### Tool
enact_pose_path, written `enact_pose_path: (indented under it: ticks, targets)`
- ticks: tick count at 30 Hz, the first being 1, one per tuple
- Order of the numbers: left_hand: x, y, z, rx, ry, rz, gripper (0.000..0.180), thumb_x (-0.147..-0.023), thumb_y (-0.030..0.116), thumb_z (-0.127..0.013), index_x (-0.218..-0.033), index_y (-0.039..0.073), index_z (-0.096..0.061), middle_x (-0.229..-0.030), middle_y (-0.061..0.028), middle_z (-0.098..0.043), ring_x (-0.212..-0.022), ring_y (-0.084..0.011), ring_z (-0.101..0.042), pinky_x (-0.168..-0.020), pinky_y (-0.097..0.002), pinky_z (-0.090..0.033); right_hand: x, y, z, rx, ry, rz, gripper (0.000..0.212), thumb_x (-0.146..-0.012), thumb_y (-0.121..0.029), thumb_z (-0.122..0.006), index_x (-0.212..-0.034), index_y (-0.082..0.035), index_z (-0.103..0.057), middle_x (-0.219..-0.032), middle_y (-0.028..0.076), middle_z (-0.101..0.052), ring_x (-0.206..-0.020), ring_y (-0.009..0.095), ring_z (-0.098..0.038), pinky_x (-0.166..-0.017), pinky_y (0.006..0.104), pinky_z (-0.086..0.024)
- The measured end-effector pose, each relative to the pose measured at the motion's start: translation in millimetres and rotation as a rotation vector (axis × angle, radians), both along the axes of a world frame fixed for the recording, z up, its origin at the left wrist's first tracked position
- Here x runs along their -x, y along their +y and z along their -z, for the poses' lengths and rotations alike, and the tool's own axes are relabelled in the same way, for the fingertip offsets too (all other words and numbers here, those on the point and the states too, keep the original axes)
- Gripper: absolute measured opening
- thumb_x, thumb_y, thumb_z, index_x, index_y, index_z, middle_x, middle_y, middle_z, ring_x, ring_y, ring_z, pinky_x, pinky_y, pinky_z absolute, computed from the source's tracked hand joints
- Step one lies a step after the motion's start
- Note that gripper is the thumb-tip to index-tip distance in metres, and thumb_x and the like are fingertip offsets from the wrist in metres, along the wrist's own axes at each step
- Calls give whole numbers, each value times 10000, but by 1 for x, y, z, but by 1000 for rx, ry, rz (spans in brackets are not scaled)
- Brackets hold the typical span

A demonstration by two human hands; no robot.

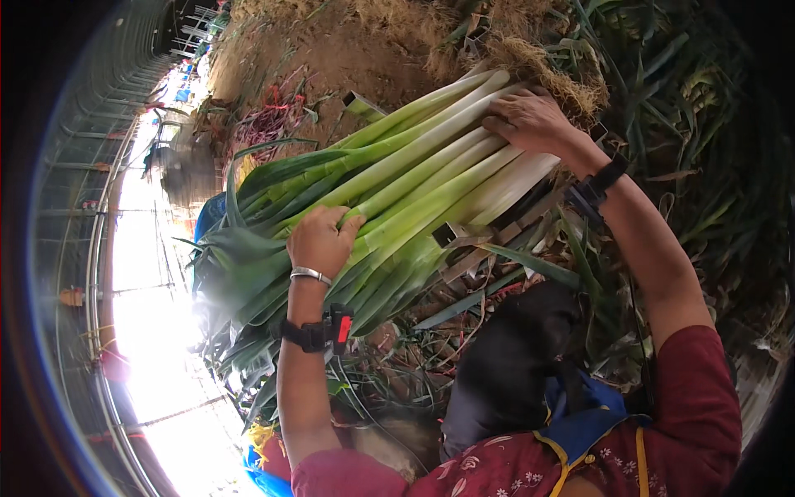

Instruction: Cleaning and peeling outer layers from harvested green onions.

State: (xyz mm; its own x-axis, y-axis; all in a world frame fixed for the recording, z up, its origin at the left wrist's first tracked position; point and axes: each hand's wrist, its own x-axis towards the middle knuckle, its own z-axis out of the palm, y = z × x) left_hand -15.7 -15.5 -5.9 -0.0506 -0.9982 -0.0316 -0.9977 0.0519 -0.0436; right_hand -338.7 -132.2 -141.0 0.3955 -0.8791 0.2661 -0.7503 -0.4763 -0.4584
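Note:
Across the middle of the head view lies a bunch of leeks [414, 186], white ends at the upper right and dark green leaves fanning out to the left. My left hand [323, 240] is closed around stalks at the green middle of the bunch, the thumb showing on top. At the white end, my right hand [532, 123] lies over the stalks with its fingers bent down against them. Shaggy roots [571, 79] stick out beyond my right hand. The undersides of both hands are hidden. The bunch rests across a metal frame [451, 236].
More leeks [687, 124] are heaped on the right. Bare brown soil [319, 54] stretches beyond the bunch, with a tangle of reddish-purple ties [269, 124] on it. Loose leaves and trimmings [397, 373] litter the ground near me. At the left runs a clear plastic wall [74, 207].

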Motion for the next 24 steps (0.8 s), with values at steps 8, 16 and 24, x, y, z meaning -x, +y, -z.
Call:
enact_pose_path:
  ticks: [8,16,24]
  targets:
    - [22,2,6,407,-111,262,288,-709,256,-746,-959,119,-703,-928,-81,-618,-838,-275,-601,-721,-397,-476,5,0,3,112,145,-65,317,-930,-385,-412,-1095,-279,-661,-1061,-2,-621,-1121,252,-471,-994,439,-288]
    - [30,-10,12,231,-97,627,195,-692,115,-717,-878,107,-660,-816,-45,-625,-758,-258,-606,-640,-374,-493,0,6,-4,100,183,-52,309,-928,-306,-409,-1112,-303,-657,-1063,-43,-613,-1119,220,-454,-985,423,-304]
    - [48,-8,17,-29,-204,436,205,-833,165,-589,-1029,133,-643,-878,-87,-664,-816,-272,-642,-655,-379,-516,2,6,-4,195,239,-52,317,-925,-296,-406,-1157,-300,-621,-1014,-53,-618,-1080,223,-483,-968,439,-351]
